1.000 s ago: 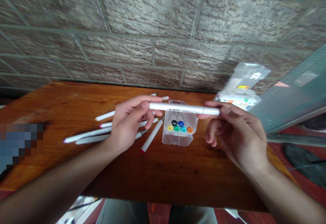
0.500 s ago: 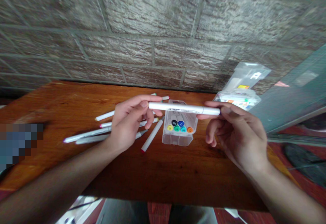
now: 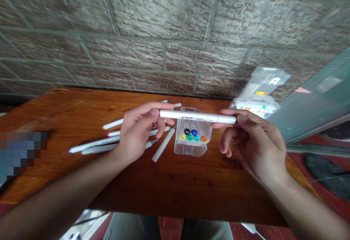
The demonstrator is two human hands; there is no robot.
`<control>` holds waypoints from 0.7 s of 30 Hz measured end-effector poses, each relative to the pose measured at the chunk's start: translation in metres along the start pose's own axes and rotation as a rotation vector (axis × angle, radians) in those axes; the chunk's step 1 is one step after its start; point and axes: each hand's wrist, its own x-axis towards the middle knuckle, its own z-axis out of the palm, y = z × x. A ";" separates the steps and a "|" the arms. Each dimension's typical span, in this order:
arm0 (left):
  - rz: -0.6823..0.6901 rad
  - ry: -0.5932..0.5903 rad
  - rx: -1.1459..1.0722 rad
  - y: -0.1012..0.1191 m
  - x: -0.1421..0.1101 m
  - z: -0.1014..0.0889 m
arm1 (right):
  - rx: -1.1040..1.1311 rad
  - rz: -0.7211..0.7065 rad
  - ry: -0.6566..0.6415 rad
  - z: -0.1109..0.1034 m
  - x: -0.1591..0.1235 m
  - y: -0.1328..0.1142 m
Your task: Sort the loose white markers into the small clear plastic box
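Note:
A white marker [image 3: 197,116] with dark print on its barrel is held level between both hands, above the table. My left hand [image 3: 139,130] pinches its left end between thumb and fingers. At the other end, my right hand [image 3: 257,145] grips the tip, where a little dark blue shows. Behind and below the marker sits a clear plastic case [image 3: 190,149] with several markers in it, their round ends yellow, black, blue, green, teal and orange. Loose markers [image 3: 163,146] lie around and under my left hand, partly hidden by it.
A brown wooden table [image 3: 175,185] carries everything, with a stone-block wall [image 3: 175,36] along its back edge. At the back right stands another clear case [image 3: 257,103], its lid raised, holding more items. A blurred-out patch [image 3: 19,156] covers something at the left.

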 end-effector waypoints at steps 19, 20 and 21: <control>0.020 -0.038 -0.030 -0.001 -0.001 -0.005 | -0.018 0.008 -0.005 0.002 0.000 -0.003; 0.022 -0.041 -0.032 -0.002 -0.001 -0.005 | -0.018 0.008 -0.002 0.002 0.000 -0.003; 0.025 -0.043 -0.033 -0.002 -0.001 -0.005 | -0.016 0.008 0.002 0.002 0.000 -0.003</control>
